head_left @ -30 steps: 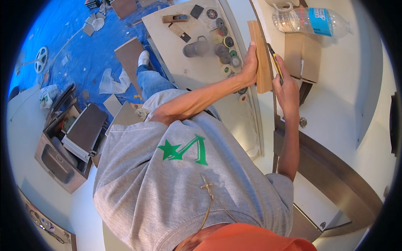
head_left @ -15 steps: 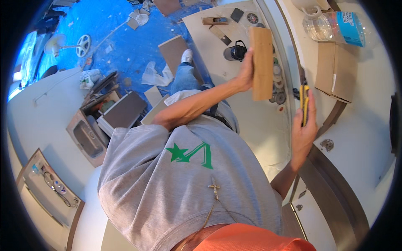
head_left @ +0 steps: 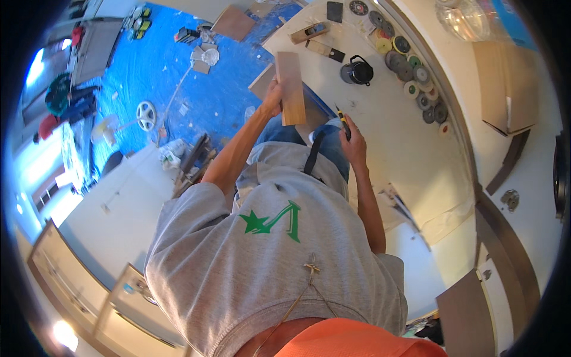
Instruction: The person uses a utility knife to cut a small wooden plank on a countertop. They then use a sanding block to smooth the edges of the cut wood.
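My left hand (head_left: 272, 98) is closed on the edge of a flat wooden board (head_left: 291, 89), which it holds up over my lap. A black and yellow utility knife (head_left: 343, 122) sits in my right hand (head_left: 353, 143), its thin tip pointing up and toward the board. The knife and the board are apart. Just beyond my right hand is the pale worktable (head_left: 410, 137), with a black lidded mug (head_left: 357, 71) standing on it.
Several round abrasive discs (head_left: 405, 72) line the table's far right edge. A wooden hand plane (head_left: 309, 33) and a dark square block (head_left: 335, 12) lie at its far end. A cardboard box (head_left: 505, 86) stands at right. Blue sheeting (head_left: 160, 77) covers the floor at left.
Both hands have moved left, away from the table's right side, and the board has come over my lap. The knife has come nearer the board. My view has turned slightly.
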The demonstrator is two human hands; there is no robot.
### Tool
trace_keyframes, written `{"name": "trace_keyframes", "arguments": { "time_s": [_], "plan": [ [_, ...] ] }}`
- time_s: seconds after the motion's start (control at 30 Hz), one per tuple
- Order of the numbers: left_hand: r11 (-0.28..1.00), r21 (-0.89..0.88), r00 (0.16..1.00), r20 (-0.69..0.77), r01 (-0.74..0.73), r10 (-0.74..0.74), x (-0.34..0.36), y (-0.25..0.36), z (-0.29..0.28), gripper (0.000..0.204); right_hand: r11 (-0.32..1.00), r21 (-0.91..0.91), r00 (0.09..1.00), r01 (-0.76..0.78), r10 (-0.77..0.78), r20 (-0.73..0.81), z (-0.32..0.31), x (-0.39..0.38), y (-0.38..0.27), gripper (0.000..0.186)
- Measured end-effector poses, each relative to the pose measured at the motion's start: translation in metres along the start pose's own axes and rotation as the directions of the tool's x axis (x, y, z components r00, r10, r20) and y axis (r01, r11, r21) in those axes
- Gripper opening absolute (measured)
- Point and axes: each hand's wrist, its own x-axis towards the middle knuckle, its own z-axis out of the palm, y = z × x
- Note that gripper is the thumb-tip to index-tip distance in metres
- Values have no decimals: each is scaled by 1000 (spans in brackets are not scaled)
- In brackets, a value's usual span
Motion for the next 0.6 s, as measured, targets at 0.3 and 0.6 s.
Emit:
{"name": "trace_keyframes", "arguments": {
  "time_s": [0.3,0.6],
  "plan": [
    [865,480,963,134,144,-235,141,-14,-39,56,981,32,959,-191,193,-208,129,95,56,68],
    [654,725,959,282,-216,4,251,-94,-69,61,953,-122,922,-278,229,-312,188,170,73,82]
  ]
}}
